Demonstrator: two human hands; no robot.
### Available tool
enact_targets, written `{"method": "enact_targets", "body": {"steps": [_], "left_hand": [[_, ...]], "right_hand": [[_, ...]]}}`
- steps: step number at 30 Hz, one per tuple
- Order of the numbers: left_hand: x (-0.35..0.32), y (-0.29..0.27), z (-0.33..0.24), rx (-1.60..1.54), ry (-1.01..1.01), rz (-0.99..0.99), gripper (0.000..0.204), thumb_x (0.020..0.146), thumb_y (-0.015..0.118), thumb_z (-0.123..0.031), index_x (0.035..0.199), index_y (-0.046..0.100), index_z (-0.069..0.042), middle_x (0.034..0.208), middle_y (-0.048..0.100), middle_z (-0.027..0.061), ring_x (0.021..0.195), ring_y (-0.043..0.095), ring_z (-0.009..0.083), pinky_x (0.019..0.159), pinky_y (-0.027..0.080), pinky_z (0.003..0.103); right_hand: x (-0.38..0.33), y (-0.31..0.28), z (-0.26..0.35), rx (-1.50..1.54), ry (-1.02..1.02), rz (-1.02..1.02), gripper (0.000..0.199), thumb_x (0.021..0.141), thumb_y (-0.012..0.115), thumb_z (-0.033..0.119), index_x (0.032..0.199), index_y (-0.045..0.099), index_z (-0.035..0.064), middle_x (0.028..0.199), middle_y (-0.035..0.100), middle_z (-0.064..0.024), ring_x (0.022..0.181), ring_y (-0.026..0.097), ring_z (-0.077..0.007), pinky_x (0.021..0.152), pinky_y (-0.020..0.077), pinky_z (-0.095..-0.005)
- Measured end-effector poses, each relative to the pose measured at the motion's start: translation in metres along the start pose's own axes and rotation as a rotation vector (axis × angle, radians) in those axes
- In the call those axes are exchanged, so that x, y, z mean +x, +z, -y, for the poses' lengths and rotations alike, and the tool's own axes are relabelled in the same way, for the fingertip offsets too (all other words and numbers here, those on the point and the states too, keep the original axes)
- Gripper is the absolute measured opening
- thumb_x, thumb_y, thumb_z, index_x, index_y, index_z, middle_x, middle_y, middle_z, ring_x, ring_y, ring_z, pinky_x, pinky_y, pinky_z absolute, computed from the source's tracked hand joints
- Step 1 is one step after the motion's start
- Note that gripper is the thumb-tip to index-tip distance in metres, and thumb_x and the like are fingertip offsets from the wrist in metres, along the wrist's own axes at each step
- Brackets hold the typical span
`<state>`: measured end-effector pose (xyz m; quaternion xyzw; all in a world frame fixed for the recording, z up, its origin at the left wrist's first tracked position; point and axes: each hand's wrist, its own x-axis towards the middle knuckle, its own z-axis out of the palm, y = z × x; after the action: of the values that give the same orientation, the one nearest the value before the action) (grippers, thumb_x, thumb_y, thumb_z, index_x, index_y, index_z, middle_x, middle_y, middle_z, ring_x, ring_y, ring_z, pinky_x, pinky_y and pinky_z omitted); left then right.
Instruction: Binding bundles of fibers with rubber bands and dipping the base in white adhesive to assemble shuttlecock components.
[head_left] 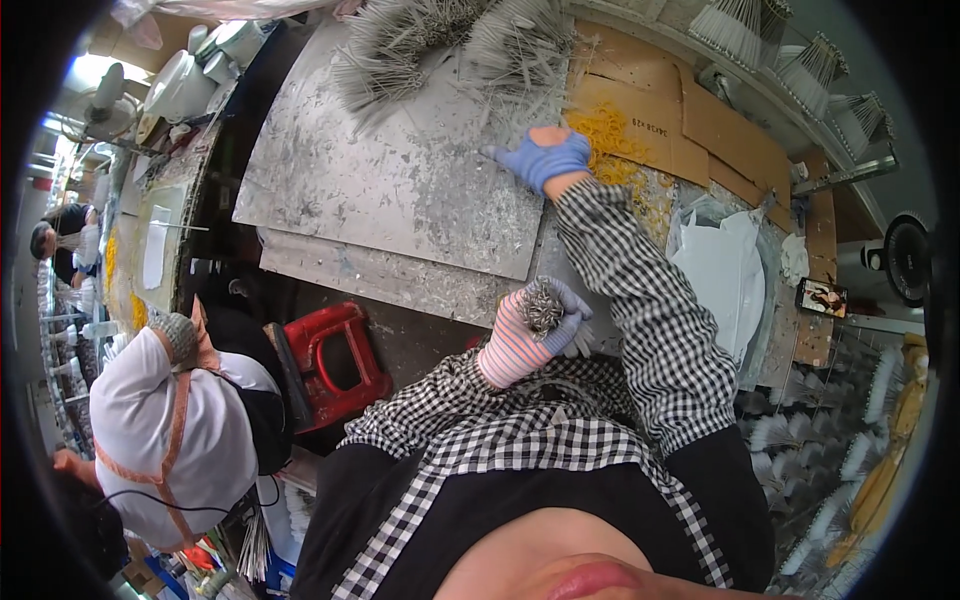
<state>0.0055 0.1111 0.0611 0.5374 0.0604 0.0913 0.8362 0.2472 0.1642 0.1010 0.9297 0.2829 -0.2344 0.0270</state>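
Observation:
My left hand (522,338), in a pink and blue striped glove, is closed round a bundle of thin grey sticks (543,306) close to my chest. The sticks' ends show as a round tuft above the fist. My right hand (550,158), in a blue glove with a bare patch, reaches over the worktable (370,190). Its thumb stretches out to the left, while the other fingers are mostly hidden. Just beyond it lie loose thin translucent sticks (515,105). Yellow rubber bands (610,135) are heaped beside it on the right.
Big piles of grey sticks (400,55) cover the table's far side. Flattened cardboard (660,100) and a white plastic sheet (722,270) lie to the right, near a phone (822,298). A red stool (335,365) and a person in white (175,440) are at left.

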Motion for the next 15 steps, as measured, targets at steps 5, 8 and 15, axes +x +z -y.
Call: {"method": "enact_targets", "body": {"steps": [5, 8, 15], "left_hand": [[-0.003, -0.007, -0.007, -0.157, -0.032, -0.077, 0.016, 0.089, 0.062, 0.010, 0.098, 0.056, -0.002, 0.097, 0.071, 0.0124, 0.097, 0.068, 0.0197, 0.092, 0.055, 0.036], [-0.003, -0.016, -0.021, -0.267, -0.142, -0.137, 0.019, 0.089, 0.063, 0.007, 0.102, 0.056, -0.003, 0.097, 0.071, 0.0133, 0.096, 0.069, 0.0214, 0.091, 0.056, 0.037], [0.012, -0.049, -0.027, -0.587, -0.462, -0.279, 0.028, 0.090, 0.067, -0.013, 0.114, 0.056, -0.004, 0.136, 0.058, 0.0180, 0.121, 0.059, 0.0278, 0.102, 0.054, 0.048]], "right_hand": [[0.026, 0.013, -0.002, 0.010, -0.023, -0.010, 0.063, 0.088, 0.058, 0.057, 0.124, 0.070, 0.0073, 0.128, 0.067, -0.0166, 0.115, 0.066, -0.0326, 0.099, 0.0481, -0.0472], [0.022, 0.017, -0.010, 0.001, -0.011, -0.020, 0.062, 0.086, 0.055, 0.057, 0.118, 0.072, 0.0064, 0.119, 0.072, -0.0148, 0.108, 0.068, -0.0318, 0.092, 0.0515, -0.0448], [-0.027, 0.018, -0.037, 0.117, 0.001, 0.020, 0.059, 0.085, 0.053, 0.051, 0.114, 0.071, 0.0020, 0.119, 0.069, -0.0217, 0.108, 0.066, -0.0387, 0.093, 0.0513, -0.0460]]}}
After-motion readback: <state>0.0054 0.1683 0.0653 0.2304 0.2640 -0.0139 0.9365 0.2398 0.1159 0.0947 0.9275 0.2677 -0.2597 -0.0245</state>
